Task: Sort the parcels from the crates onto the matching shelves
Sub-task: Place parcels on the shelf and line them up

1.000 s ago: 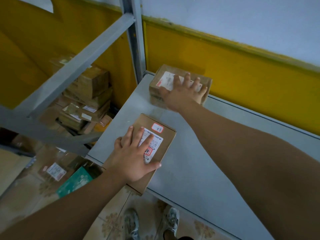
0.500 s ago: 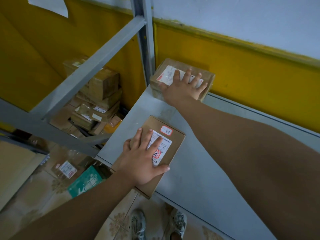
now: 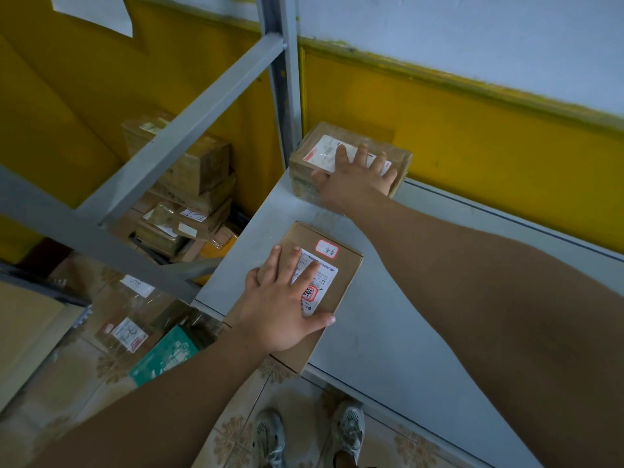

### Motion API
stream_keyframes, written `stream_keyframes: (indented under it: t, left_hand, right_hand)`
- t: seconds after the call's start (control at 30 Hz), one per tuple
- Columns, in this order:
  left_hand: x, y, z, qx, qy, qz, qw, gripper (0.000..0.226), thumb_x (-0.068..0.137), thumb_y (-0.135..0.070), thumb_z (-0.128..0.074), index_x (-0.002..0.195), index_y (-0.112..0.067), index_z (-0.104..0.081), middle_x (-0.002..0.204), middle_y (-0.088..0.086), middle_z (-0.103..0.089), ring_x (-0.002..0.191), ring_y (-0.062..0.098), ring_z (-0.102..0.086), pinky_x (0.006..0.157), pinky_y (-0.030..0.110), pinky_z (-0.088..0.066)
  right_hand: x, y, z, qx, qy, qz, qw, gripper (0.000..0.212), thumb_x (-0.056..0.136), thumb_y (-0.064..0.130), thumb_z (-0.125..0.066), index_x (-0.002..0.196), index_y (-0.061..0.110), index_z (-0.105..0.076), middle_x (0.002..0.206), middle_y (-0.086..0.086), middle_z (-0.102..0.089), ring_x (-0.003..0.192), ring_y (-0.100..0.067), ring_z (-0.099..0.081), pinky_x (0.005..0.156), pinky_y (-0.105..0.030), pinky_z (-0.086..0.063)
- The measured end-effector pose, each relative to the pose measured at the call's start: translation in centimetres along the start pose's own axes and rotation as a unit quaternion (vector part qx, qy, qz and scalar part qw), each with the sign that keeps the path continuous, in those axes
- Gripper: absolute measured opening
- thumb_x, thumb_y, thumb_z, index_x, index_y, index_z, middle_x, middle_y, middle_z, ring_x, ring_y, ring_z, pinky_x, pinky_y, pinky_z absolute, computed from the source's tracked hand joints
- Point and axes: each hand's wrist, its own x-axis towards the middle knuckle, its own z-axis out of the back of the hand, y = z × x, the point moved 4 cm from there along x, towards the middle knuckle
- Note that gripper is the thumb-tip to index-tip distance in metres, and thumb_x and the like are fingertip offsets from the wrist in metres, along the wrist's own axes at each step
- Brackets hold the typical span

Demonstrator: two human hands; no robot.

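Observation:
Two brown cardboard parcels lie on the grey metal shelf. The near parcel carries a white label and a red-edged sticker, and its front end hangs over the shelf's edge. My left hand rests flat on its top with the fingers spread. The far parcel is wrapped in clear tape and sits in the shelf's back left corner against the upright post. My right hand lies on top of it, fingers straight and fanned over its white label.
A grey upright post and a diagonal brace frame the shelf's left side. Behind them, several taped parcels are stacked against the yellow wall. More parcels and a green packet lie on the tiled floor. My shoes stand below.
Both hands stay flat on their parcels. The near parcel has slid a little further onto the shelf, and the far parcel has edged toward the back corner. My head has shifted slightly.

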Motion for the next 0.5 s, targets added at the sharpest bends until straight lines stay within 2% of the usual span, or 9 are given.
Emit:
stream_keyframes:
  t: [0.17,0.27,0.33,0.4,0.47,0.5]
  left_hand:
    - [0.0,0.0,0.2,-0.020,0.005,-0.006,1.000,0.095,0.079,-0.084,-0.029,0.152,-0.037,0.007,0.159,-0.003,0.025,0.144,0.026,0.029,0.115,0.057,0.001]
    - [0.0,0.6,0.7,-0.088,-0.032,-0.024,0.995,0.090,0.082,-0.075,-0.045,0.152,-0.033,-0.007,0.162,-0.003,0.008,0.148,0.027,0.014,0.117,0.058,-0.009]
    - [-0.2,1.7,1.2,-0.149,-0.078,-0.018,0.986,0.087,0.084,-0.063,-0.057,0.152,-0.029,-0.015,0.162,0.000,-0.004,0.149,0.027,0.000,0.117,0.057,-0.017]
    - [-0.6,3.5,1.0,-0.196,-0.082,0.040,0.976,0.091,0.085,-0.056,-0.062,0.154,-0.024,-0.013,0.163,0.001,-0.005,0.150,0.025,-0.003,0.118,0.053,-0.015]
    - [-1.1,5.2,0.2,-0.215,-0.069,0.094,0.970,0.093,0.084,-0.057,-0.063,0.153,-0.018,-0.016,0.162,0.006,-0.013,0.149,0.026,-0.010,0.118,0.050,-0.019]
    - [-1.4,5.7,-0.3,-0.213,-0.066,0.105,0.969,0.090,0.082,-0.060,-0.061,0.150,-0.016,-0.023,0.157,0.010,-0.022,0.146,0.028,-0.018,0.116,0.050,-0.025]
  right_hand:
    - [-2.8,-1.1,0.0,-0.003,-0.067,0.039,0.997,0.077,0.097,0.069,-0.023,0.160,0.027,-0.005,0.167,-0.010,0.004,0.152,-0.037,0.011,0.119,-0.057,0.005]
    - [-6.2,-2.7,-1.4,0.028,-0.097,0.051,0.994,0.078,0.098,0.066,-0.031,0.159,0.027,-0.003,0.167,-0.007,0.006,0.153,-0.031,0.013,0.121,-0.052,0.007]
    - [-8.5,-4.1,-3.1,0.051,-0.082,0.028,0.995,0.081,0.098,0.063,-0.035,0.159,0.025,0.001,0.167,-0.005,0.008,0.153,-0.028,0.013,0.122,-0.049,0.006]
    - [-10.7,-5.3,-5.2,0.092,-0.058,-0.010,0.994,0.084,0.098,0.062,-0.038,0.159,0.022,0.004,0.167,-0.006,0.009,0.153,-0.027,0.011,0.123,-0.047,0.003]
    - [-12.7,-6.1,-7.3,0.152,-0.028,-0.065,0.986,0.085,0.099,0.062,-0.038,0.159,0.019,0.004,0.167,-0.009,0.009,0.154,-0.027,0.009,0.123,-0.044,0.001]
    - [-13.7,-6.3,-8.5,0.179,-0.009,-0.095,0.979,0.085,0.099,0.061,-0.038,0.159,0.017,0.003,0.167,-0.010,0.008,0.154,-0.027,0.008,0.123,-0.044,0.000]
